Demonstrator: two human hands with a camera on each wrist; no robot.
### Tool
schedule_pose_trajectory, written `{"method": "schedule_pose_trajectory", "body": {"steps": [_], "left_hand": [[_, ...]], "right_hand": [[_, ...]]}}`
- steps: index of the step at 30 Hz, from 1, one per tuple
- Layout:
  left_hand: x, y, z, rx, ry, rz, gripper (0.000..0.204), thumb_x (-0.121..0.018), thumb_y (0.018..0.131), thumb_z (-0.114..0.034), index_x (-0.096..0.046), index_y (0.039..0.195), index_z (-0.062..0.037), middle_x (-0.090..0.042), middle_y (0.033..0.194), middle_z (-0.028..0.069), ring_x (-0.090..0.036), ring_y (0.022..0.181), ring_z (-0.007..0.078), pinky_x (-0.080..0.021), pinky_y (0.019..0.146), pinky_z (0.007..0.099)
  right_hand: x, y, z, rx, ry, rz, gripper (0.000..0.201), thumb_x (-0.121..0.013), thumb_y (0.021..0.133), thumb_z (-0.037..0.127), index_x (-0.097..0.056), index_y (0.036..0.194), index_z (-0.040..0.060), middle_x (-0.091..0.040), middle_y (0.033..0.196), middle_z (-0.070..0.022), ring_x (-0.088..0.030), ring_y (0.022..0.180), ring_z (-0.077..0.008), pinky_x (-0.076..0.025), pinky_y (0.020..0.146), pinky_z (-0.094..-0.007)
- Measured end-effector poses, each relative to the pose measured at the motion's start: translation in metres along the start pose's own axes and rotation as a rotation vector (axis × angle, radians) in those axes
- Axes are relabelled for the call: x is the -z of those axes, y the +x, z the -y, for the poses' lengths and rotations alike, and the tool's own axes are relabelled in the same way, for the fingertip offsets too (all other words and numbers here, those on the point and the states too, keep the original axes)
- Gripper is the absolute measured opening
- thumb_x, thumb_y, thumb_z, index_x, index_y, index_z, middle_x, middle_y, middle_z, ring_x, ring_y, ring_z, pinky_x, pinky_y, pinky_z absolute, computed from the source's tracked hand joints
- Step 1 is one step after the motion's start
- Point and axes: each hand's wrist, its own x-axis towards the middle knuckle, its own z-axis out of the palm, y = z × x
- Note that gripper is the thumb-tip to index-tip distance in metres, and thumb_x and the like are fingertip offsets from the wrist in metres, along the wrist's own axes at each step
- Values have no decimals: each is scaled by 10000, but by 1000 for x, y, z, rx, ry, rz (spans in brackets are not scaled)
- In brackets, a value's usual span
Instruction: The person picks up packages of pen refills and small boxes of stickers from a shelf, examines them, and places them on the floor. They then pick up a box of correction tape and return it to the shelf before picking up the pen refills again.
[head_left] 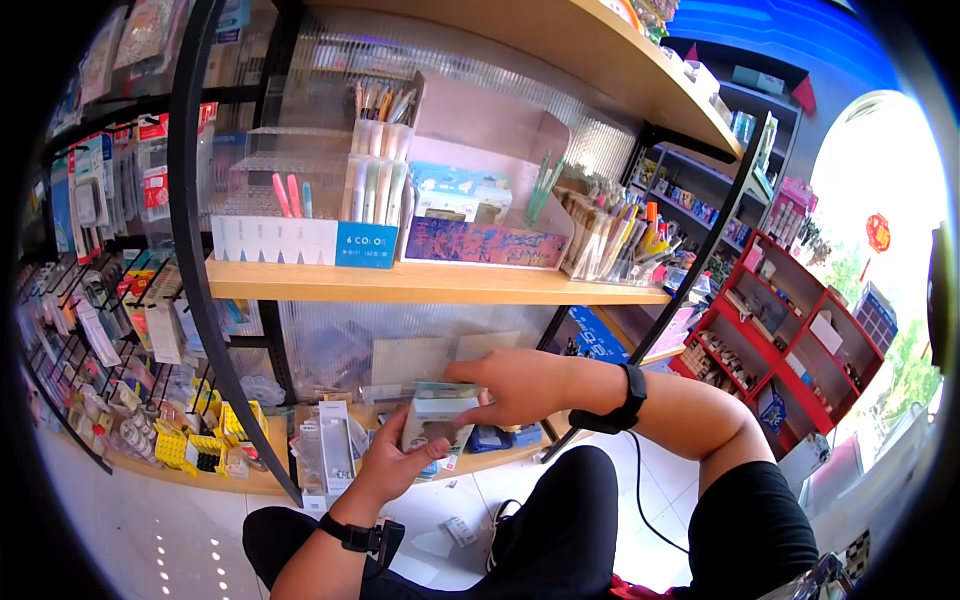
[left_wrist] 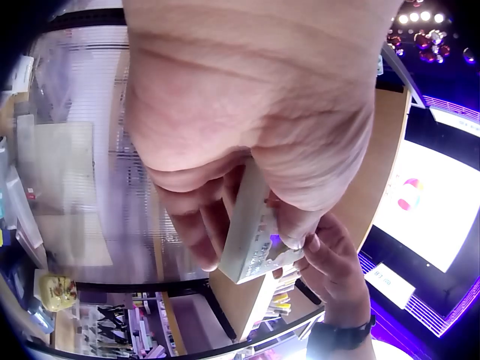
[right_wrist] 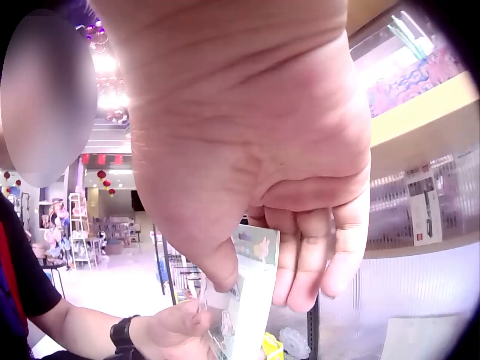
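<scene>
A small pale-green and white box (head_left: pixel 436 412) printed with rabbits is held up between both hands, in front of the lower shelf. My left hand (head_left: pixel 385 465) grips it from the left and below, thumb across its front. From the upper right my right hand (head_left: pixel 520 385) pinches the top end, with the thumb on one face and the fingers behind. In the left wrist view the narrow side of the box (left_wrist: pixel 244 238) shows small print. The right wrist view shows its printed top edge (right_wrist: pixel 259 244) beside the right thumb; the palm hides part of it.
A wooden shelf (head_left: pixel 440 284) with pen displays runs just above the hands. Below stand a white upright package (head_left: pixel 337 440) and blue packets (head_left: pixel 500 438). Hanging goods and yellow baskets (head_left: pixel 185 450) are at left, a black post (head_left: pixel 190 200) between. A cable (head_left: pixel 640 490) trails at right.
</scene>
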Motion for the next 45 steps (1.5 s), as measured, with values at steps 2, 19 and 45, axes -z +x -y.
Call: {"method": "schedule_pose_trajectory", "body": {"steps": [2,19,45], "left_hand": [[-2,5,8,-86,-58,31,734,-837,908,-222,-440,1512,-94,-625,1333,112,-579,1261,218,-496,1039,387],[13,10,34,287,-9,16,678,-750,967,-198,-381,1532,-125,-616,1264,141,-604,1220,237,-527,949,383],[15,7,23,373,74,73,532,-666,1038,-253,-434,1496,-112,-636,1219,72,-629,1121,158,-535,906,318]], "right_hand": [[17,-13,-5,13,-18,-65,480,-728,944,399,-614,1269,64,-726,1000,-238,-713,931,-410,-552,821,-488],[157,-20,-92,-144,-370,-894,427,-715,974,268,-575,1322,64,-697,1033,-213,-686,913,-361,-534,814,-436],[162,47,-111,-269,-411,-639,595,-655,994,375,-460,1446,41,-647,1235,-294,-611,1181,-460,-482,1014,-495]]}}
